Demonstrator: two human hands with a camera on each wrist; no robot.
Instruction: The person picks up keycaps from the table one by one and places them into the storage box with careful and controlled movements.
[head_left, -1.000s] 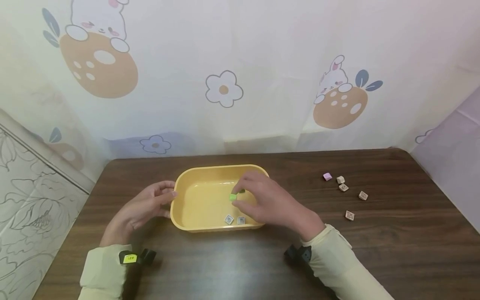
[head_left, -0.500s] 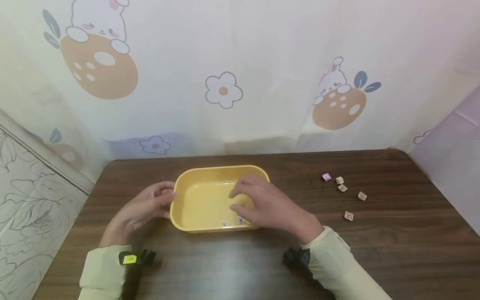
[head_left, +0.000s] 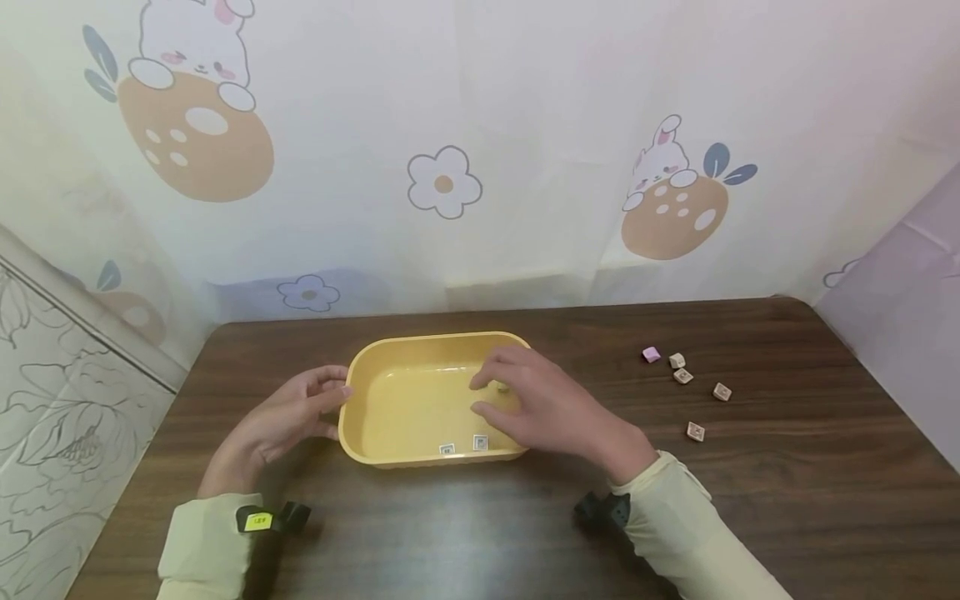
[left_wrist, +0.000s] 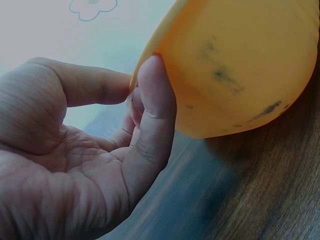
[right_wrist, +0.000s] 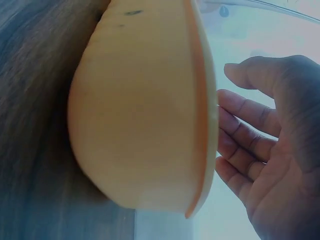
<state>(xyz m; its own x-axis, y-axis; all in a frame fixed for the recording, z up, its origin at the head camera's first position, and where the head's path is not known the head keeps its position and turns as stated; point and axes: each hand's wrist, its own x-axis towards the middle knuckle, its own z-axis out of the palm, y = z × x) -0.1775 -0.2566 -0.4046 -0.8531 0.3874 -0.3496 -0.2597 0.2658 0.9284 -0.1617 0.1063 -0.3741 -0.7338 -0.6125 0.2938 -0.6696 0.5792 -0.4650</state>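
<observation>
A yellow oval-cornered plastic tray (head_left: 420, 337) sits on the dark wooden table. My left hand (head_left: 296, 408) pinches its left rim between thumb and fingers, which the left wrist view shows close up at the tray wall (left_wrist: 240, 60). Over the right part of the tray hovers my right hand (head_left: 532, 400), thumb and fingers parted and nothing between them. Two small square pale pieces with printed faces lie inside by the front wall, one flatter (head_left: 481, 442) and one leaning (head_left: 447, 449). A greenish piece (head_left: 502, 387) shows partly behind the right fingers; the rest is hidden.
Right of the tray, several small square pieces lie scattered on the table: a pink one (head_left: 651, 355), and beige ones such as the nearest (head_left: 696, 431) and the rightmost (head_left: 722, 392). A patterned curtain (head_left: 525, 208) hangs behind the table.
My right hand has let go of a bright green piece into the tray, then shifted slightly right. One pale piece has tipped against the front wall. The left hand has stayed put.
</observation>
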